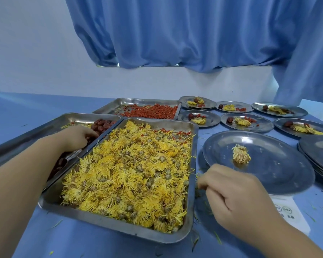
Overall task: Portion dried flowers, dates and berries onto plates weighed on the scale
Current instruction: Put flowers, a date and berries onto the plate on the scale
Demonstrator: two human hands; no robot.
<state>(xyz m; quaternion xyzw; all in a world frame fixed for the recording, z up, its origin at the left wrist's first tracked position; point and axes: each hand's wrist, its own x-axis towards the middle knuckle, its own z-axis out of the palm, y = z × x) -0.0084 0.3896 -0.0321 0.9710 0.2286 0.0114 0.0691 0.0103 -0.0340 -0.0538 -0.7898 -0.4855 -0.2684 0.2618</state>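
Yellow spidery flower sits alone on the plate; left hand among dates and right hand both curled, hold unclear.

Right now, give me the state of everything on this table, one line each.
Rectangular steel tray of yellow dried flowers: heaped full.
Steel tray of dark red dates: left hand in it, grip hidden.
Steel tray of red berries: partly covered.
Round steel plate on white scale: holds a single yellow flower.
Six small steel plates behind: each portioned.
Stacked steel plates: top one bare.
Right hand: fingers curled beside flower tray, hold unclear.
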